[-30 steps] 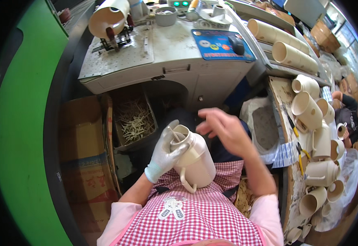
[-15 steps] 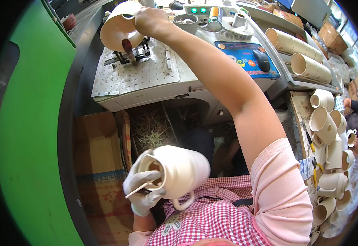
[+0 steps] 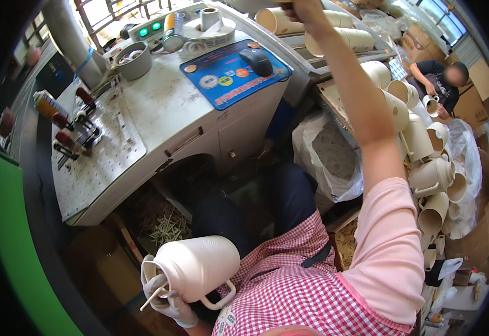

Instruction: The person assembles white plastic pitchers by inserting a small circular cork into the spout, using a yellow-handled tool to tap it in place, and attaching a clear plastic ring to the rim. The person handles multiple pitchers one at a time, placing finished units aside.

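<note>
My left hand (image 3: 169,302), in a pale glove, grips a cream jug (image 3: 199,266) by its open mouth, fingers hooked inside the rim. The jug lies on its side above my lap, its loop handle pointing down toward my apron. A thin pale bar (image 3: 154,298) sticks out by the gloved fingers. My bare right hand (image 3: 303,14) is stretched far forward, above the rack of cream cylinders (image 3: 342,40). Its fingers look curled and are partly cut off by the top edge, beside a pale shape; what they hold is unclear.
A clamp fixture (image 3: 79,131) with red handles stands on the perforated plate at left. Behind are a grey bowl (image 3: 133,61), a spray can (image 3: 173,32), and a mouse (image 3: 255,61) on a blue mat. Cream jugs (image 3: 432,175) crowd the right side; a co-worker (image 3: 438,84) handles a mug there.
My right hand has left the clamp fixture, where it held a large cream vessel, and swung right to the rack. The fixture no longer bears that vessel. My view has turned right.
</note>
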### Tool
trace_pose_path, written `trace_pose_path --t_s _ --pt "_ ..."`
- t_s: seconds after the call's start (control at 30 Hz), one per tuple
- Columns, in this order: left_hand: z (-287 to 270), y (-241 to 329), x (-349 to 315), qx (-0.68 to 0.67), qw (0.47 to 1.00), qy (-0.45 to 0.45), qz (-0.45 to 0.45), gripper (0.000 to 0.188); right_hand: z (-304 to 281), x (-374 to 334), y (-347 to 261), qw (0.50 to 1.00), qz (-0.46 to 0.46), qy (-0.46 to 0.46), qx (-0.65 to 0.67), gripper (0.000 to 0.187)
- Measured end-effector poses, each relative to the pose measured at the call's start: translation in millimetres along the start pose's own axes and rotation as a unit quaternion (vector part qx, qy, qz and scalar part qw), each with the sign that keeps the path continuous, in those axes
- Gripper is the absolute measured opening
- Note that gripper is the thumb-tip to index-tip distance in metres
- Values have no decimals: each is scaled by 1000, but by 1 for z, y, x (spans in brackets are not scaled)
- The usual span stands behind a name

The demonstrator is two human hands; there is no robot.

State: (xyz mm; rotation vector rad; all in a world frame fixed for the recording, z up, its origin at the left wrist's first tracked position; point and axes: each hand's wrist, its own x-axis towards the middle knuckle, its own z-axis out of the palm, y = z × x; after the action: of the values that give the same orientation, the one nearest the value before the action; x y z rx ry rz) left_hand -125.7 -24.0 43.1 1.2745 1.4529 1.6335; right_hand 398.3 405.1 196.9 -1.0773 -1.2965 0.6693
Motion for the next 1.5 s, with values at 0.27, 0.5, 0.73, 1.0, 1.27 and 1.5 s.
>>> trace_pose_path --t_s 0.27,0.5,0.73,1.0,1.27,1.5 --pt "24 -9 9 -17 999 13 -33 59 -58 74 80 967 143 206 -32 27" --pt "46 -13 24 -2 998 35 -56 59 -69 126 133 945 157 239 -157 27" --pt "58 -20 45 10 997 44 -67 58 -99 137 122 851 124 257 -441 27" --pt "71 -33 64 15 996 49 -74 58 -65 160 201 796 101 289 -523 66" --pt "76 -37 78 29 995 55 -81 57 -43 155 242 784 97 316 -525 62" --pt "79 -39 87 39 994 54 -82 56 -42 148 197 815 70 -62 -572 46"
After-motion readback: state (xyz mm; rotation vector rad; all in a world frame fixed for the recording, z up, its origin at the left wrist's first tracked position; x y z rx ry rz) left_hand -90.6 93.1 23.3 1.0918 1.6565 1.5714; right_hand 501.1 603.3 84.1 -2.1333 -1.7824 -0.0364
